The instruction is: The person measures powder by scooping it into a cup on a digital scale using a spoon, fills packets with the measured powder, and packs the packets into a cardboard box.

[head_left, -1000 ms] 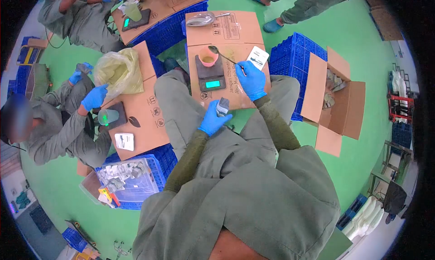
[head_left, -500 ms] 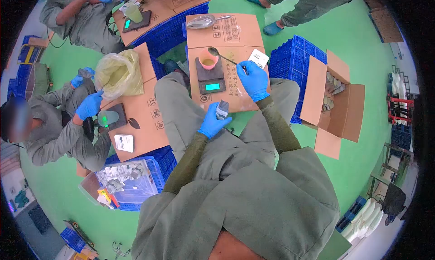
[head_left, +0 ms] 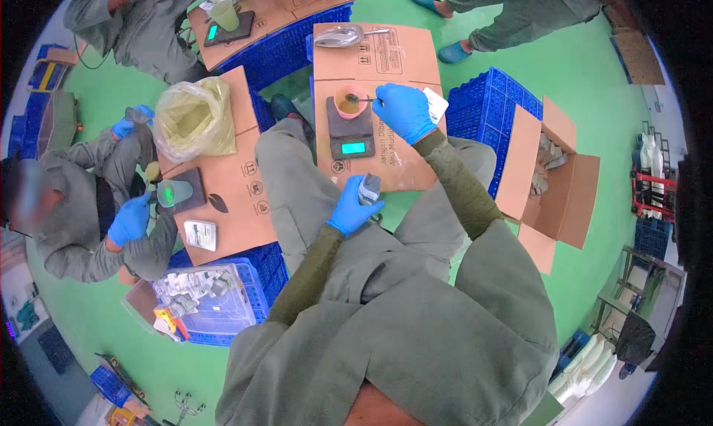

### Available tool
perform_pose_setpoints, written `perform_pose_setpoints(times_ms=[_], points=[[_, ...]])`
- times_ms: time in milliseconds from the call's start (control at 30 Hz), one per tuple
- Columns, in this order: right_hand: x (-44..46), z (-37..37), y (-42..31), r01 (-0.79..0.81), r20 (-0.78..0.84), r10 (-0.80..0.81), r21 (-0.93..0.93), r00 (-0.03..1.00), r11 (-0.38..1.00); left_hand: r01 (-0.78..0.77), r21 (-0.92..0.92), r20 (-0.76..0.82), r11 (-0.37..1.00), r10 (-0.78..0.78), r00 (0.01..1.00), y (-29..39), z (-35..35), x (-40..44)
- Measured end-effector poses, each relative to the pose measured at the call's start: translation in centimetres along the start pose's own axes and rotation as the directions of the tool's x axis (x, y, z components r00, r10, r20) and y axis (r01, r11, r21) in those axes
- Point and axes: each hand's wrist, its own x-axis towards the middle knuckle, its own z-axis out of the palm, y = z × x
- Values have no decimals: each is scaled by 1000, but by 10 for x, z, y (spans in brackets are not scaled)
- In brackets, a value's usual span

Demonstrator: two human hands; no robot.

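My right hand [head_left: 405,112], in a blue glove, is closed round the handle of a spoon [head_left: 354,98]. The spoon's bowl is inside a pink cup [head_left: 350,111], which stands on a black digital scale [head_left: 351,138] with a lit green display. My left hand [head_left: 349,209], gloved too, grips a small grey pouch [head_left: 369,188] upright above my lap, just in front of the scale. Whether the pouch holds anything is not visible.
Scale and cup rest on a cardboard surface [head_left: 401,162], with a metal scoop [head_left: 340,36] at its far end. An open carton [head_left: 572,203] with pouches stands right. To the left are a co-worker, a bag of powder [head_left: 189,121] and a clear bin [head_left: 219,307].
My right hand has moved left, bringing the spoon's bowl down into the cup. My left hand still holds the pouch. The co-worker's gloved hand at left has come down beside their cup.
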Motion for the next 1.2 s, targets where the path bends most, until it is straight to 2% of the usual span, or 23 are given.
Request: perform_pose_setpoints(times_ms=[300,400,567,833,1000,1100,1200], points=[[1,9,-1,-12,-2,12,-32,1000,999,-29,64,13,998,28,1000,0,-1,3],[2,4,-1,33,-3,-33,6,999,999,-47,69,12,996,46,999,0,0,4],[8,29,3,-8,61,11,-40,998,999,2,23,47,1000,-3,999,2,-1,5],[9,41,5,-40,100,40,3,994,999,-5,117,25,993,2,1000,4,-1,4],[9,24,4,-97,131,89,61,987,993,-5,84,31,996,2,1000,3,0,5],[8,26,14,-226,194,211,60,958,972,11,68,35,998,-13,999,6,-1,3],[-2,21,20,-308,159,287,128,945,943,22,61,58,998,-26,998,10,-3,3]])
